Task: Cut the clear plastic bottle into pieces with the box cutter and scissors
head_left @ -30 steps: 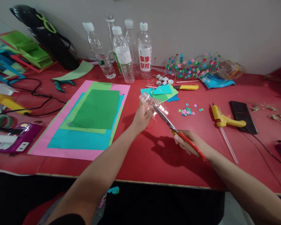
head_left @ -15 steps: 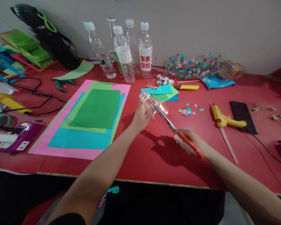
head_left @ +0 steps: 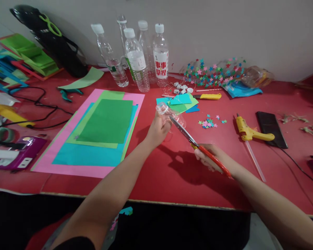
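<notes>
My left hand [head_left: 158,130] grips a clear plastic bottle piece [head_left: 177,119] whose open neck points to the upper left, over the middle of the red table. In my right hand [head_left: 215,158] are scissors [head_left: 189,137] with red handles, their long blades slanting up and left. The blade tips touch or overlap the bottle piece beside my left fingers; whether they cut into it I cannot tell. Just behind the piece lie scraps of blue and green paper [head_left: 182,103]. Small coloured paper stars [head_left: 210,122] lie to its right.
Stacked coloured sheets [head_left: 106,121] cover the left middle. Several capped bottles [head_left: 161,59] stand at the back wall. A yellow cutter [head_left: 210,97], a yellow glue gun [head_left: 250,132] and a black phone [head_left: 271,128] lie right. Cables [head_left: 41,113] run across the left side.
The bottle piece has turned slightly in my left hand, and its far end sits a little further left. My right hand and the scissors have barely shifted.
</notes>
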